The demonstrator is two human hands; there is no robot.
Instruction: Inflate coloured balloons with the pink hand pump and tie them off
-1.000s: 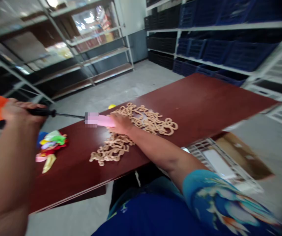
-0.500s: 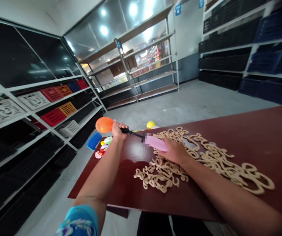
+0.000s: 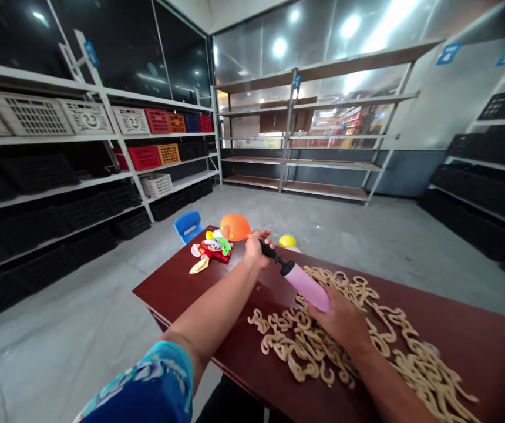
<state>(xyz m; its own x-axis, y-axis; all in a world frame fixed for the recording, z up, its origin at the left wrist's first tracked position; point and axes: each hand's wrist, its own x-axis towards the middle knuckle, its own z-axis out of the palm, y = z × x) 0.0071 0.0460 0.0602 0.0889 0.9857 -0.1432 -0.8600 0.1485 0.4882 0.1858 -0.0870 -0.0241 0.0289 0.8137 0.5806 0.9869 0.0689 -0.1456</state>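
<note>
A hand balloon pump with a pink barrel [image 3: 307, 286] and a black nozzle end slants across the table. My left hand [image 3: 258, 249] is closed round its black end, at the neck of an orange balloon [image 3: 235, 227]. The balloon is rounded out with air and sticks out to the left of that hand. My right hand [image 3: 343, 317] wraps round the lower end of the pink barrel. Beneath and around it lie many tan, curly, rope-like pieces [image 3: 296, 341], whose kind I cannot make out.
Limp coloured balloons [image 3: 212, 247] lie at the left end of the dark red table [image 3: 177, 288]. A blue chair [image 3: 188, 225] stands past that end, and a yellow balloon [image 3: 287, 241] shows beyond the far edge. Shelves with crates [image 3: 144, 157] line the left wall.
My view has swung left, so hands and table appear farther right. Less black rod shows between my hands; the pump is pushed further in. Both hands keep their hold.
</note>
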